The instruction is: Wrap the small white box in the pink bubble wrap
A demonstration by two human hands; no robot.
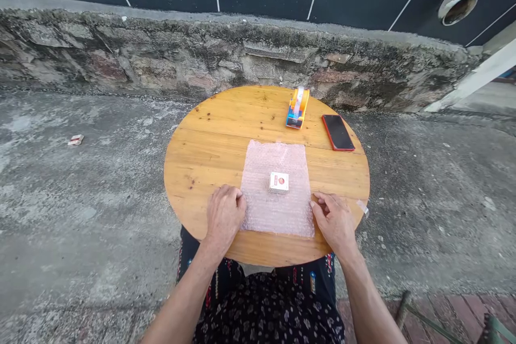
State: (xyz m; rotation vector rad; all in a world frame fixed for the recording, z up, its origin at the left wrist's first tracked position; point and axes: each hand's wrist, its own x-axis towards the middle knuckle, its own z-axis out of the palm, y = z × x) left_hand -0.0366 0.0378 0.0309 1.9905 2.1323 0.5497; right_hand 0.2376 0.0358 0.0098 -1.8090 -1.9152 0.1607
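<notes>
**Bubble wrap [275,158] flat on the table, a hand at each side**

The bubble wrap lies flat in the middle of the round wood table [197,156], a bit to the near side. A small box [278,182] sits on the wrap, close to its middle.

The left hand [223,216] lies palm down on the table. Its fingers are close together and a bit bent, and the tips touch the wrap's left edge near the near corner.

The right hand [332,220] is at the wrap's right edge, with the fingertips on it. I cannot tell if they pinch the wrap.

At the far side of the table stands an orange tape holder [297,107]. A phone [337,132] lies just right of it. A short bit of tape [362,207] sticks at the table's right edge, near the right hand.
</notes>
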